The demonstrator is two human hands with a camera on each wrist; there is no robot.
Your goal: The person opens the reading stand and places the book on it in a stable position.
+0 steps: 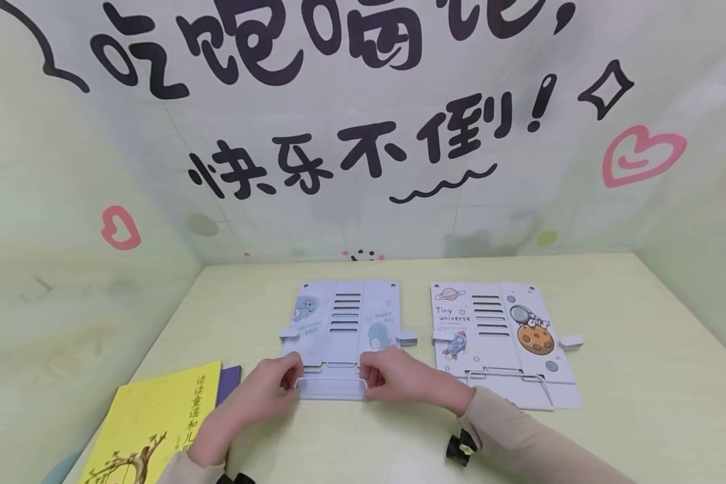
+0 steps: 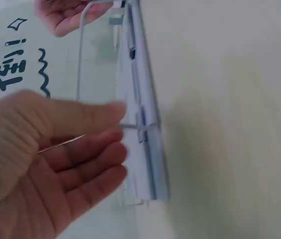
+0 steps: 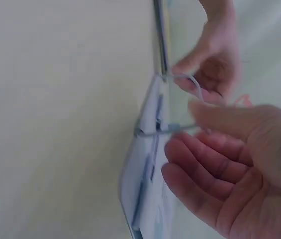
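Observation:
A pale blue book stand (image 1: 345, 351) with dinosaur prints lies flat on the table, its slotted middle strip facing up and a small clip on each side. At its lower edge a white wire support (image 1: 331, 380) stands raised from the panel. My left hand (image 1: 269, 390) pinches the left side of this wire between thumb and fingers, while the right hand (image 1: 398, 378) pinches the other side. Close up in the right wrist view, the wire (image 3: 155, 133) runs from the panel edge to the right thumb and fingers. The left wrist view shows the wire loop (image 2: 79, 64) spanning both hands.
To the right lies a second book stand (image 1: 503, 353) with space prints and its own wire support. A yellow book (image 1: 157, 417) rests on a purple one (image 1: 230, 380) at the left front. Behind the table (image 1: 635, 316) hangs a printed white backdrop (image 1: 327, 228).

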